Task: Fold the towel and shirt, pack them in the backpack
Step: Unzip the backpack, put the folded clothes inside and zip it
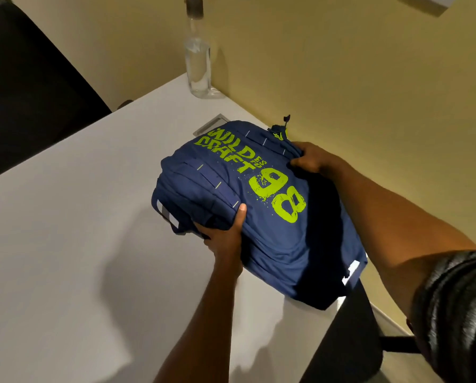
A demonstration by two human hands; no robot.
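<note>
Far left of the left hand, beyond the desk edge: a dark chair (24, 87), mostly in shadow.

White desk (65, 258) runs under both arms. Bare surface to the left of the left hand, with the arm's shadow on it.

Beyond the left hand, at the far corner of the desk: a clear glass bottle (197, 59) with a dark cap, upright, close to the wall. Between the bottle and the hands, a grey plate (209, 124) is set flat in the desk, partly hidden behind the backpack.

Left hand (225, 233) grips the near left edge of the backpack. Thumb (241, 214) lies on top of the fabric, the other fingers curl under the edge and are hidden.

Backpack (281, 244): navy blue, lime-green lettering and a large "98" facing up. It lies flat between the two hands, its length running from the far end to the near right. Its right side is against the yellow wall (369, 92). Cannot tell whether it rests fully on the desk or is partly raised.

Zip pulls (279, 131), dark with green cord, stick up just to the left of the right hand.

Right hand (311, 158) holds the far end of the backpack, fingers bunched around gathered fabric.

Below the right forearm, a black strap (353, 327) hangs from the near corner of the backpack, off the desk edge.

Far right: a dark striped sleeve (458, 313) on the right upper arm.
</note>
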